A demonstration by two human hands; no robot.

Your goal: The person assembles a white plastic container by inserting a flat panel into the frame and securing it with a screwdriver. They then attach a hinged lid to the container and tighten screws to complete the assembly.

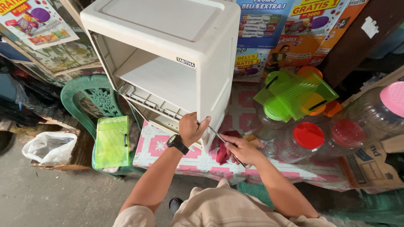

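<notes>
Item: person at a bench, seen from above. Beige garment at the bottom edge; a dark shoe (174, 204) on the grey floor below.

Left hand (192, 128): black wristwatch (177, 143) on the wrist; fingers closed over the lower front corner of the cabinet, thumb on the outer face.

Right hand (240, 150): fingers closed on a slim metal tool (218, 135), which looks like a screwdriver. The shaft slants up and left; its tip meets the cabinet's bottom corner, just beside the left hand.

Red cloth (223, 152): crumpled on the bench, partly under the right hand.

Bench (160, 147): covered with a pink and white patterned cloth.

Cabinet (168, 54): cream plastic, open-fronted, one shelf inside, tilted on the bench with its top leaning toward the camera. Ribbed rails along its lower edge.

Left of the bench: green plastic chair (90, 98) carrying a flat green box (111, 142) with a black clasp. Further left, a white plastic bag (48, 147) on a low wooden stand.

Right of the cabinet: clear jars with red lids (308, 135), one large jar with a pink lid (393, 97); green translucent lidded boxes (294, 93) stacked on the jars. A cardboard carton (368, 166) at the bench's right end.

Rear: printed posters (290, 29) on the wall; a further poster (35, 21) at upper left.
</notes>
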